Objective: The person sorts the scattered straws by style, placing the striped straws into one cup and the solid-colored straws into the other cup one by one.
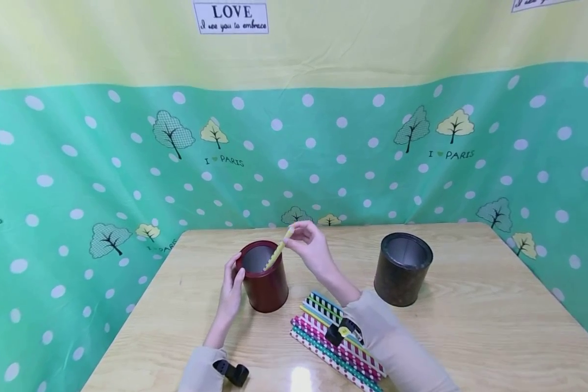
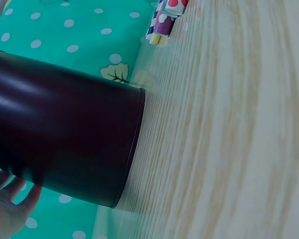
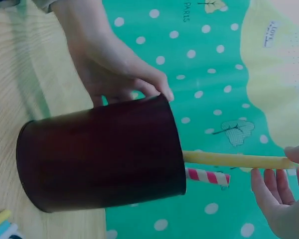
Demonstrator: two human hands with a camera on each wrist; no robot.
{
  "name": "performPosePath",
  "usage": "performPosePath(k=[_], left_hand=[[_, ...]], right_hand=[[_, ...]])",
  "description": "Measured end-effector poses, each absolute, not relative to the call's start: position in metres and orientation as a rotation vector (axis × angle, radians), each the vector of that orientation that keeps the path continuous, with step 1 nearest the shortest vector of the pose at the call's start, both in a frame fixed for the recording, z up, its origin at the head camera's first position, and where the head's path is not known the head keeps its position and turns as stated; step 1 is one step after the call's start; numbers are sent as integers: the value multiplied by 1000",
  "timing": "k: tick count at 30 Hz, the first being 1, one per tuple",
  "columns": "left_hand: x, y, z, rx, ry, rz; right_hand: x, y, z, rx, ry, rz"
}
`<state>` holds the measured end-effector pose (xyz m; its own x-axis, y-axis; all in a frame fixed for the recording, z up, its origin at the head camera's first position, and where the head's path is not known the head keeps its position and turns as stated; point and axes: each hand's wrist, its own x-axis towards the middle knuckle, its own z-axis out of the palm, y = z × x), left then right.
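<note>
A dark red can (image 1: pixel 267 291) stands upright, its mouth up, on the wooden table. My left hand (image 1: pixel 231 286) holds it at its left side near the rim, thumb toward the front. Above the can, my right hand (image 1: pixel 311 247) pinches the upper end of a yellow paper straw (image 1: pixel 277 253) between thumb and fingers. This straw slants down into the can's mouth, its lower end hidden by the wall in the right wrist view. There, a pink-and-white striped straw (image 3: pixel 208 177) also sticks out past the rim.
Several patterned paper straws (image 1: pixel 333 348), striped, dotted and plain, lie in a row under my right forearm. A black can (image 1: pixel 403 269) stands open-topped on the right of the table (image 1: pixel 480 326). A green dotted curtain (image 1: pixel 323 158) hangs behind.
</note>
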<state>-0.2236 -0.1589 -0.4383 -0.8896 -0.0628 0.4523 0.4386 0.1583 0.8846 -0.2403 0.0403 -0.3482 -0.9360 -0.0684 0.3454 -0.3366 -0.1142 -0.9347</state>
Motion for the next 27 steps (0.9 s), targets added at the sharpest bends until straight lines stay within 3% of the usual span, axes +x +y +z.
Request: performPosePath(k=[10,27], left_hand=[[-222,-158,-439,-362,-2047,-1798],[-222,-158,-436,-370,-2045,-1830]], right_hand=[[-241,75,-361,514,-2217,1966],[-239,117,-402,1100,-2854,1406]])
